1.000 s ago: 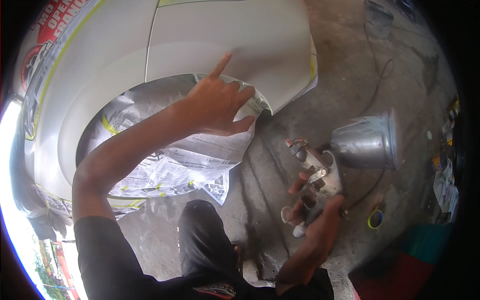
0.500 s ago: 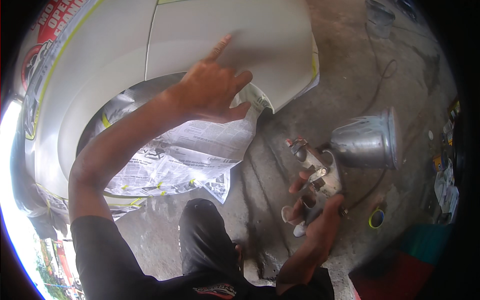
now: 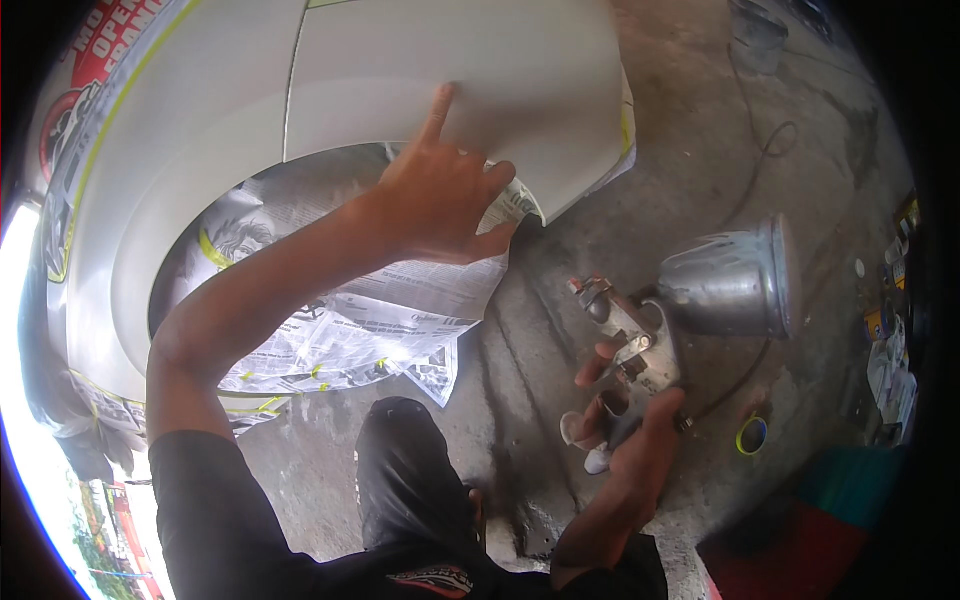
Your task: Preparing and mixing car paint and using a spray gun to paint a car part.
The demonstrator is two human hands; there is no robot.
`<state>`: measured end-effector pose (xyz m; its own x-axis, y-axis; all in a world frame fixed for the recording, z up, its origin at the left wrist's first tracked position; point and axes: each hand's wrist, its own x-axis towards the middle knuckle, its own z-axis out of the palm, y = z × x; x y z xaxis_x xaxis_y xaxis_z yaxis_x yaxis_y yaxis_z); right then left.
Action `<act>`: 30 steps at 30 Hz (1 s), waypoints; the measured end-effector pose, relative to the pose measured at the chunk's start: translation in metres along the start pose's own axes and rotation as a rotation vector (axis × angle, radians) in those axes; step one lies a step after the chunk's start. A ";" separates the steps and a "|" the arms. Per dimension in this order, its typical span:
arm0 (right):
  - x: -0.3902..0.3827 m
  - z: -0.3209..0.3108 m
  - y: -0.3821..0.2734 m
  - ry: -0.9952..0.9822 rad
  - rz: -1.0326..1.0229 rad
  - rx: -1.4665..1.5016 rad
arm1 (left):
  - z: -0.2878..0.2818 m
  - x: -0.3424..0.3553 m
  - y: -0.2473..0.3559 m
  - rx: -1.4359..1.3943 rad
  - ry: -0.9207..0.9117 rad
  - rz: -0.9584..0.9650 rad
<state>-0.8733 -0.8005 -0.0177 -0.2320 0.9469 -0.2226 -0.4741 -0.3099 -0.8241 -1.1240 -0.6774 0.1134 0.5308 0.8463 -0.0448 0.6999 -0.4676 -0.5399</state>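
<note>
A spray gun with a metal paint cup sits in my right hand, its nozzle turned toward the car. My fingers are wrapped round its handle and trigger. Over the light grey car body panel my left hand reaches out with the index finger stretched toward the surface and the thumb apart. Nothing is in it. Whether the fingertip touches the panel I cannot tell. Newspaper masking covers the wheel arch below my left forearm.
A hose runs from the gun. On the concrete floor lies a roll of yellow tape. A metal container stands at the far right, and several items line the right edge.
My left hand has moved slightly back toward me, its index fingertip lower on the panel. The right hand and spray gun have hardly moved.
</note>
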 end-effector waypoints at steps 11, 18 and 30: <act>0.001 -0.002 0.003 -0.021 -0.003 0.001 | -0.005 0.007 0.000 0.011 -0.058 -0.043; 0.002 -0.002 0.003 -0.034 0.024 0.103 | 0.004 -0.002 0.011 -0.025 0.007 -0.018; 0.001 0.002 0.001 -0.036 -0.014 0.079 | -0.001 0.007 -0.001 -0.031 0.035 0.060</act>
<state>-0.8752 -0.7998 -0.0177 -0.2541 0.9481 -0.1913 -0.5429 -0.3035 -0.7830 -1.1205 -0.6715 0.1147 0.5881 0.8075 -0.0467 0.6805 -0.5251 -0.5111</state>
